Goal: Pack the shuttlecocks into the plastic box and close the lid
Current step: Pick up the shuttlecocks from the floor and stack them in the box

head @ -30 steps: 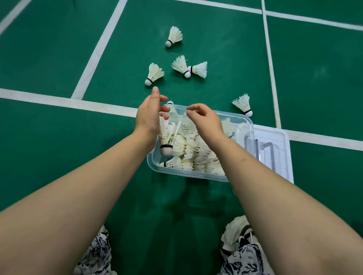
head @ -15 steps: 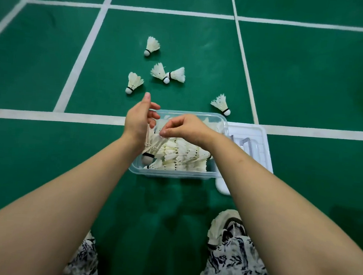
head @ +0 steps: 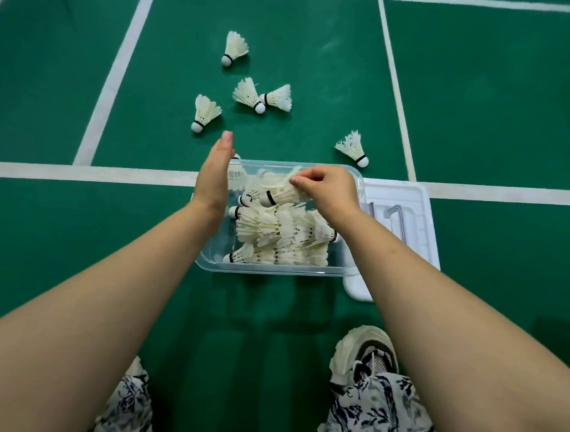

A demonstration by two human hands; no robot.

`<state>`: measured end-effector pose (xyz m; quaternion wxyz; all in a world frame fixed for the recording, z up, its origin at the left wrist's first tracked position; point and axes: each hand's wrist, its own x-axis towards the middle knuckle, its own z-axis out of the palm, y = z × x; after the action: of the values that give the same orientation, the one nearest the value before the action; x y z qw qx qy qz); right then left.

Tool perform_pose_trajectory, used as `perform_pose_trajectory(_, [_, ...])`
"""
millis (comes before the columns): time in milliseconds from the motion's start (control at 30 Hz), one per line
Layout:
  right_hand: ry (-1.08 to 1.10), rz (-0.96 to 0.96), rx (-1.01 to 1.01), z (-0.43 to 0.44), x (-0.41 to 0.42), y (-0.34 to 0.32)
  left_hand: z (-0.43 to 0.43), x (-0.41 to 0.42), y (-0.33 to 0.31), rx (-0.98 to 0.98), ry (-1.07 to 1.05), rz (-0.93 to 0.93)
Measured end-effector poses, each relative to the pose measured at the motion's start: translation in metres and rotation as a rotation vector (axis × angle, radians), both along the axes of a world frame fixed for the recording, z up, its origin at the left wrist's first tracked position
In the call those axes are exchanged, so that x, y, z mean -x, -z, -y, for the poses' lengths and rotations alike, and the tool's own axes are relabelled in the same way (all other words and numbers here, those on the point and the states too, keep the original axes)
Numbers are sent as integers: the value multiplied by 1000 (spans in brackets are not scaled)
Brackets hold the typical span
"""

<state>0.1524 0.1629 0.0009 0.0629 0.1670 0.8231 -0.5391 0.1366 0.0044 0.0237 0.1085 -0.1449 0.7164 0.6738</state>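
Observation:
A clear plastic box (head: pixel 273 271) sits on the green court floor with several white shuttlecocks (head: pixel 285 239) lying inside. My right hand (head: pixel 325 191) hovers over the box's far half and pinches the feathers of one shuttlecock (head: pixel 278 192), whose cork points left. At the box's far left corner my left hand (head: pixel 214 177) is held flat and edge-on, fingers straight, with nothing in it. The white lid (head: pixel 412 204) lies on the floor, touching the box's right side. Several loose shuttlecocks lie beyond the box, the nearest ones at left (head: pixel 205 112) and right (head: pixel 353 148).
White court lines (head: pixel 87 171) cross the floor just behind the box and run away from me. My shoe (head: pixel 365 349) and patterned trouser legs (head: pixel 380 421) are at the bottom, close to the box's near side.
The shuttlecock that hung by my left hand is now pinched in my right hand over the box. My left hand has opened flat. The view has tilted down toward the box.

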Motion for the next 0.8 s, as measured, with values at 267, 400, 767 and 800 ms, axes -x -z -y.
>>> perform_pose_trajectory(267, [-98, 88, -237, 21, 2, 24, -1, -2, 13, -56, 19, 98])
perform_pose_trajectory(400, [-258, 168, -314, 35, 2, 32, 7, 1, 16, -58, 17, 96])
perform_pose_trajectory(767, [-88, -50, -339, 28, 18, 13, 29, 50, 10, 29, -20, -3])
perform_pose_trajectory(800, [-89, -76, -336, 28, 21, 10, 30, 60, 10, 69, 4, -29])
